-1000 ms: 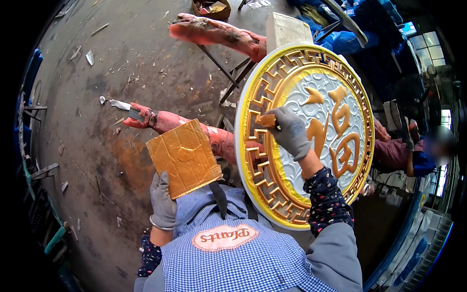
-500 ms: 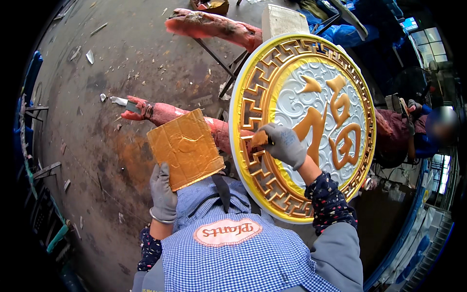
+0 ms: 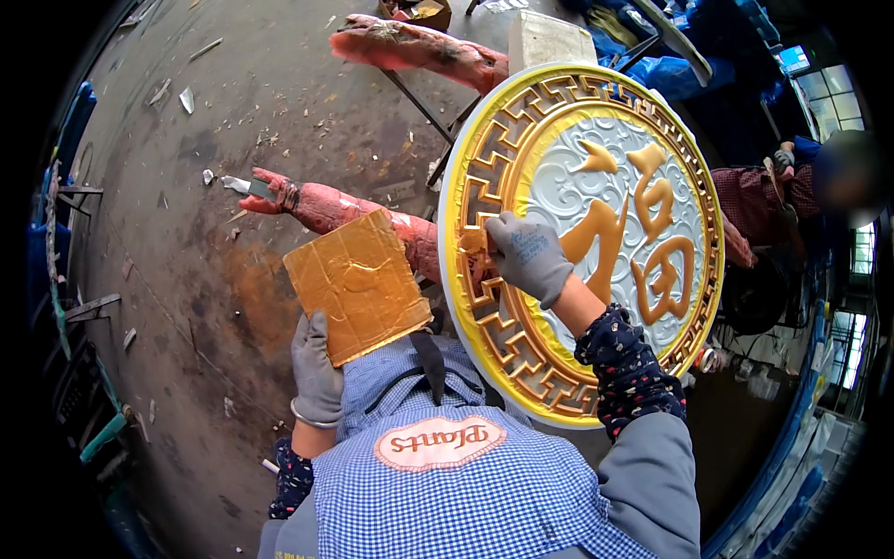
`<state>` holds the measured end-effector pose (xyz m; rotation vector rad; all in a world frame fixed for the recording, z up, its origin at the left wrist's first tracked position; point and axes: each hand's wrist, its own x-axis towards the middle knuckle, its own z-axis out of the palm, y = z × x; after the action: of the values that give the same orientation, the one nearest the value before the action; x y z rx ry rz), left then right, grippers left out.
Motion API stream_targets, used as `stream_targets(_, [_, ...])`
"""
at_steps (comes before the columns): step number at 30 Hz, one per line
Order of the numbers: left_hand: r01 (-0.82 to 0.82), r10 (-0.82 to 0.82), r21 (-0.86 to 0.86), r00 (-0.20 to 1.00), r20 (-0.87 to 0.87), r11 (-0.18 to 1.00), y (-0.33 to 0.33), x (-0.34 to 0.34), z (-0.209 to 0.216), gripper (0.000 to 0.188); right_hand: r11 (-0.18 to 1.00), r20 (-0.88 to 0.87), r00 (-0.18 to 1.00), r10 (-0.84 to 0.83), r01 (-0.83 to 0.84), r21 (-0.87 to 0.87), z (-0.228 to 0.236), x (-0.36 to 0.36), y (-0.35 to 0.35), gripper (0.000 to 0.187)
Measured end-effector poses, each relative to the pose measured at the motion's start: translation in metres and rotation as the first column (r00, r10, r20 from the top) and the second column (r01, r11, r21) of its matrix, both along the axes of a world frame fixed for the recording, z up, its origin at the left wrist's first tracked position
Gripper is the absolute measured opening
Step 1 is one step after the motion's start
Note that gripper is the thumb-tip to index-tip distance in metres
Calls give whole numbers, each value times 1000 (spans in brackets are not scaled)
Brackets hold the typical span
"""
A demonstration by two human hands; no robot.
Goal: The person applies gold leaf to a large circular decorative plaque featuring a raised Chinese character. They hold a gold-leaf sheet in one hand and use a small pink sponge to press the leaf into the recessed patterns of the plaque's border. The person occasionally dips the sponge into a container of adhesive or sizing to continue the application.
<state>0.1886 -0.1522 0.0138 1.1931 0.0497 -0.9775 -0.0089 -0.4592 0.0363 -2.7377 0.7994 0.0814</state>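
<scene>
Gloved in grey, my left hand (image 3: 317, 368) grips the lower left edge of a square board (image 3: 358, 289), apparently cardboard, coated in gold-brown paint. To its right stands a big round relief plaque (image 3: 549, 200) with a gold fret border, yellow rings and a gold raised character on a white scrolled ground. My right hand (image 3: 531, 256), also in a grey glove, is closed over the plaque's left border. Its fingers pinch a small gold-brown pad (image 3: 475, 250) against the fret pattern. The glove partly hides the pad, so its material is unclear.
Pink-wrapped beams (image 3: 345, 212) reach out from under the plaque, a second one (image 3: 419, 47) farther back beside a pale block (image 3: 549, 42). Scraps litter the stained floor (image 3: 205, 279). Another person (image 3: 773, 200) works at the right. A cardboard box (image 3: 419, 11) sits at the far edge.
My right hand has shifted slightly left and up, with the pad now pressed to the border and more covered. The left hand and the board stay nearly where they were.
</scene>
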Motion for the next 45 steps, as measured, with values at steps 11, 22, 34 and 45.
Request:
stream_targets(11, [-28, 28, -1, 998, 60, 1000, 17, -18, 1, 43, 998, 112, 994, 9, -16, 63, 12, -16, 5, 26])
stream_targets(22, [-26, 22, 37, 994, 111, 999, 31, -39, -10, 41, 983, 298, 951, -83, 29, 181, 7, -64, 38, 37])
stream_targets(34, [-32, 32, -7, 995, 94, 999, 40, -52, -4, 40, 985, 290, 957, -5, -45, 165, 14, -73, 34, 27])
stream_targets(45, [-119, 117, 17, 991, 62, 993, 52, -63, -11, 41, 957, 46, 990, 132, -140, 256, 25, -113, 50, 32])
